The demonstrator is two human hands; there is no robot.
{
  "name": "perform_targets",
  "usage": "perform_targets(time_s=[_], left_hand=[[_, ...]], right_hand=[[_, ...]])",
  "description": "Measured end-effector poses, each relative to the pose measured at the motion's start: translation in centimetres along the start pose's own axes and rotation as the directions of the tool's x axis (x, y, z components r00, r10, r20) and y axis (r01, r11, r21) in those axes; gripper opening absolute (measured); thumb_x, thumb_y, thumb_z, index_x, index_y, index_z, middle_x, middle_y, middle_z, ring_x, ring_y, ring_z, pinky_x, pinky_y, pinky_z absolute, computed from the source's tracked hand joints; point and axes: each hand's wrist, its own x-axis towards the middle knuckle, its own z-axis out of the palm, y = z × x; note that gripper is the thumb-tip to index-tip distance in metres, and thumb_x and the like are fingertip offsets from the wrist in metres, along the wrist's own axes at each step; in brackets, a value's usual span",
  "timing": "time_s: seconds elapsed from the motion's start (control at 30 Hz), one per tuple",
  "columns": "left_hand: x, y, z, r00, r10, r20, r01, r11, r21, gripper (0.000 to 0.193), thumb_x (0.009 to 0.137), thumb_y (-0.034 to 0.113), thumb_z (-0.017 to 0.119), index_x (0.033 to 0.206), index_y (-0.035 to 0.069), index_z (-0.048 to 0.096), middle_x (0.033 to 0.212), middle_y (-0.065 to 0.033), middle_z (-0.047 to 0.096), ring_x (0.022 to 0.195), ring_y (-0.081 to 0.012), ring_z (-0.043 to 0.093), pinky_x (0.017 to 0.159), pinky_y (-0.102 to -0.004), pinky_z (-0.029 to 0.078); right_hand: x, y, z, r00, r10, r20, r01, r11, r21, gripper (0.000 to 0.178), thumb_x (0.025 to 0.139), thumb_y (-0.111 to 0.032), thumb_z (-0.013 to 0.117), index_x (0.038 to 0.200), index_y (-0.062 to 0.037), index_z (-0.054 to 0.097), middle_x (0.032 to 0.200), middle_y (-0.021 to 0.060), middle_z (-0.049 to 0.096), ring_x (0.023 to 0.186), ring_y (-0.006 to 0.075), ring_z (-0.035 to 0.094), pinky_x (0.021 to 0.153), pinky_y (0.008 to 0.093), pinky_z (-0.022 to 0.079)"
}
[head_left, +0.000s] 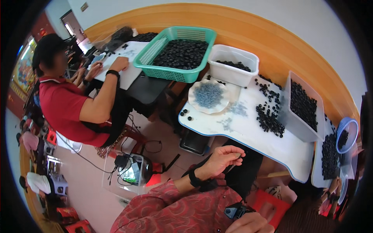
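Note:
My left hand (pixel 224 158), with a black band at its wrist, is raised over my lap in front of the table's near edge. Its thumb and fingertips are pinched together around a small dark bit, too small to name. At the lower edge my right hand (pixel 250 224) shows only in part, its fingers curled in; what they hold, if anything, is hidden. It is beside a small dark clip-on device (pixel 235 211) on my red patterned shirt. Beyond the left hand, a scalloped white plate (pixel 193 97) of tiny blue-grey pieces rests on the white tabletop (pixel 217 126).
Loose small black round parts (pixel 269 119) lie near a clear bin (pixel 303 130) of more. A white tub (pixel 233 75) and a green basket (pixel 175 73) hold black parts too. At the left, a co-worker in red (pixel 64 105) sits working. A blue-rimmed basket (pixel 352 134) stands far right.

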Motion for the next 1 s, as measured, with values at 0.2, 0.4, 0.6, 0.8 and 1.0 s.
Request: perform_targets(time_s=[0.2,0.4,0.6,0.8,1.0], left_hand=[[-0.2,-0.2,0.0,0.999,0.032,0.003,-0.032,0.999,0.026,0.019,0.097,0.003,0.058,0.114,-0.001,0.065,0.109,-0.0108,0.067,0.093,-0.0153,0.066,0.084,-0.0289,0.057],[-0.3,0.3,0.3,0.998,0.051,-0.029,-0.049,0.997,0.057,0.020,0.097,0.003,0.058,0.115,-0.002,0.064,0.109,-0.0103,0.067,0.091,-0.0146,0.065,0.083,-0.0283,0.056],[-0.1,0.3,-1.0,0.994,0.069,-0.086,-0.066,0.997,0.034,0.020,0.096,0.003,0.059,0.115,-0.001,0.065,0.108,-0.0103,0.067,0.090,-0.0140,0.065,0.082,-0.0278,0.056],[1.0,0.2,-0.8,0.992,0.073,-0.100,-0.071,0.997,0.024,0.021,0.096,0.005,0.060,0.115,-0.001,0.065,0.107,-0.0091,0.067,0.089,-0.0133,0.065,0.081,-0.0267,0.056],[1.9,-0.1,-0.4,0.997,0.042,-0.062,-0.037,0.996,0.081,0.022,0.096,0.007,0.061,0.116,0.000,0.066,0.108,-0.0076,0.068,0.089,-0.0117,0.066,0.082,-0.0251,0.055]], right_hand=[[-1.0,-1.3,-1.7,0.987,0.140,0.084,-0.131,0.986,-0.102,0.043,0.089,-0.014,0.072,0.125,0.0024,0.055,0.102,0.0179,0.067,0.071,0.0216,0.065,0.055,0.0279,0.054],[-0.9,-0.3,-2.3,0.984,0.148,0.095,-0.118,0.957,-0.267,0.034,0.090,-0.014,0.071,0.117,0.0005,0.057,0.095,0.0138,0.064,0.071,0.0202,0.063,0.056,0.0295,0.052],[-2.8,1.6,-3.0,0.927,0.338,-0.160,-0.370,0.892,-0.261,0.020,0.072,0.003,0.074,0.092,0.0003,0.073,0.082,0.0128,0.067,0.060,0.0180,0.061,0.049,0.0263,0.047],[-5.3,4.1,-3.7,0.880,0.343,-0.328,-0.470,0.724,-0.505,0.015,0.079,0.004,0.068,0.094,0.0032,0.067,0.080,0.0142,0.063,0.060,0.0179,0.058,0.052,0.0248,0.044],[-8.5,3.4,-6.1,0.688,0.517,-0.510,-0.724,0.540,-0.429,0.023,0.085,0.013,0.058,0.104,0.0030,0.066,0.096,0.0146,0.062,0.069,0.0152,0.062,0.059,0.0235,0.050]])
